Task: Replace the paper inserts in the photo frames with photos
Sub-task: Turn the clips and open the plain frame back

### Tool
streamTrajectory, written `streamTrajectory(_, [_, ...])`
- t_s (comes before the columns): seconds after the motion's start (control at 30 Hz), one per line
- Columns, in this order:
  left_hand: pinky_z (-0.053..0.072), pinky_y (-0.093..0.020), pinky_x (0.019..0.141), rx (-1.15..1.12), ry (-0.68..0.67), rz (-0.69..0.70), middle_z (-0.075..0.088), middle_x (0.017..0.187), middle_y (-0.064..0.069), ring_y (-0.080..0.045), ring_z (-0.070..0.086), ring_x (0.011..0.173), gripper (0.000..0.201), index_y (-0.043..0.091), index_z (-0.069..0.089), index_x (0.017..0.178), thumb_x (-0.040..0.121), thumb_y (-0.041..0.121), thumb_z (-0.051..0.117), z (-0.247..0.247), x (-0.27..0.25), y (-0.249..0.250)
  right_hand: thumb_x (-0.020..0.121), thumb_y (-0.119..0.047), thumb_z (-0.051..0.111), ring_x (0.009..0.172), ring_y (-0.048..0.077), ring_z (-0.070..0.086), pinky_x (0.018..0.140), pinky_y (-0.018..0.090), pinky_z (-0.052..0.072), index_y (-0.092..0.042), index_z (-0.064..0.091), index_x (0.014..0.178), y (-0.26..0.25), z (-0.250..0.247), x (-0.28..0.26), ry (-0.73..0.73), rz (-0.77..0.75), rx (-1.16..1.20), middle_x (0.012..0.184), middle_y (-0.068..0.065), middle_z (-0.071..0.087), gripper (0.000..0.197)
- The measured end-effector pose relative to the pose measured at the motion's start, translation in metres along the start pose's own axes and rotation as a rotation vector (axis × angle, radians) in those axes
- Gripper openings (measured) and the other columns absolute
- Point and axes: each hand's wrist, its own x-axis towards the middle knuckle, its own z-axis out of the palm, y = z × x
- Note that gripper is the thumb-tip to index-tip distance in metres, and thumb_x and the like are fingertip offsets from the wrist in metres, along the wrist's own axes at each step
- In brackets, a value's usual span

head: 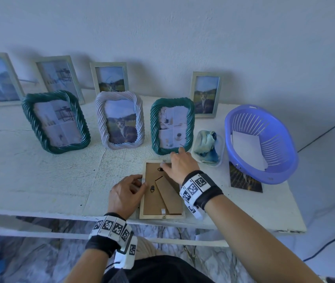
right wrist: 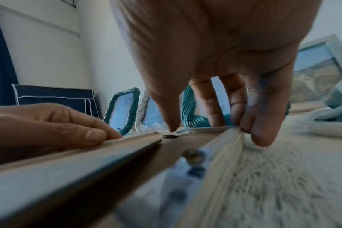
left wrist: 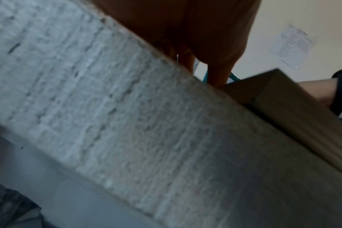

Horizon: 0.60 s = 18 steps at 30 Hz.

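Head view: both hands [head: 154, 180] grip face-down frame [head: 162, 215].

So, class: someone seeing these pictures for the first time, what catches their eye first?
The face-down frame at the table's near edge, brown backing up, with the left hand and right hand on its rim. Then the purple basket at right, and standing frames behind, like the green twisted one.

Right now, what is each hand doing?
Left hand: holds the face-down frame's left edge.
Right hand: grips its top right corner.
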Motion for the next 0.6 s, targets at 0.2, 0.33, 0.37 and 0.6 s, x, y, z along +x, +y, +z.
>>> streamTrajectory(0.2, [0.046,-0.016,0.061,0.004,0.003,0.026,0.063,0.078,0.017,0.002,0.059,0.068,0.023,0.027,0.070,0.102,0.082,0.038,0.073,0.000,-0.001,-0.003,0.090,-0.048,0.054,0.093,0.032,0.058,0.072,0.033,0.043,-0.006,0.058,0.102,-0.005,-0.003,0.007,-0.018,0.011,-0.039,0.116,0.017,0.050,0.043])
streamTrajectory(0.33, [0.051,-0.024,0.065,-0.005,-0.008,0.005,0.064,0.080,0.017,-0.001,0.060,0.070,0.024,0.026,0.070,0.103,0.083,0.038,0.073,0.001,-0.001,-0.003,0.091,-0.032,0.055,0.082,0.031,0.059,0.068,0.032,0.043,-0.007,0.057,0.088,-0.003,-0.009,0.009,-0.037,-0.060,-0.052,0.106,0.016,0.053,0.026])
streamTrajectory(0.37, [0.052,-0.026,0.066,-0.002,-0.008,0.006,0.064,0.080,0.017,-0.002,0.061,0.070,0.024,0.026,0.070,0.104,0.083,0.038,0.073,0.001,-0.001,-0.004,0.092,-0.030,0.054,0.077,0.029,0.058,0.068,0.032,0.046,-0.008,0.053,0.079,-0.001,-0.010,0.010,-0.037,-0.082,-0.041,0.101,0.016,0.053,0.025])
streamTrajectory(0.6, [0.055,-0.031,0.067,0.000,-0.014,0.040,0.065,0.084,0.013,-0.007,0.062,0.071,0.031,0.024,0.070,0.106,0.084,0.045,0.068,0.001,-0.001,-0.007,0.096,-0.023,0.055,0.082,0.034,0.062,0.069,0.035,0.046,-0.011,0.047,0.076,0.007,-0.010,0.017,-0.085,-0.129,-0.075,0.095,0.015,0.056,0.025])
